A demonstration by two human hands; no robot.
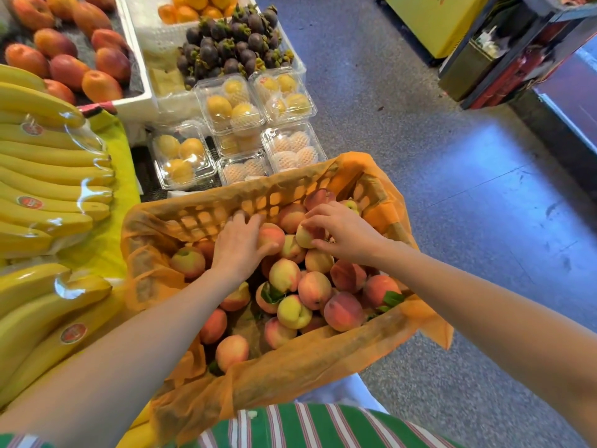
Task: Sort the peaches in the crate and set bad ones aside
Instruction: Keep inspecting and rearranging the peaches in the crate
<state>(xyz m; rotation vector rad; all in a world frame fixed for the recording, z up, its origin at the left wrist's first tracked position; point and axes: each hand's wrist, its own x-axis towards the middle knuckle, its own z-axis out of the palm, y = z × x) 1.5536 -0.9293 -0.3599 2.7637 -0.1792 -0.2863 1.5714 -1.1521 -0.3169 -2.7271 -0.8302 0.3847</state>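
Right hand (342, 234) pinching a pale peach (305, 237) at the crate's far side, left hand (239, 244) spread over a reddish peach (269, 236); fruit likely soft, bruisable, best cupped around the middle; near-round, no long axis; piled in lined orange crate (206, 218) beside bananas (48, 176).

The bananas (48, 176) are cut off by the left edge, and the mangoes (68, 43) and oranges (197, 6) by the top edge. The lower layers of peaches (315, 289) are hidden under the upper ones. The fruit beneath the left hand (237, 245) is largely covered. The labels on the banana stickers (73, 333) cannot be read.
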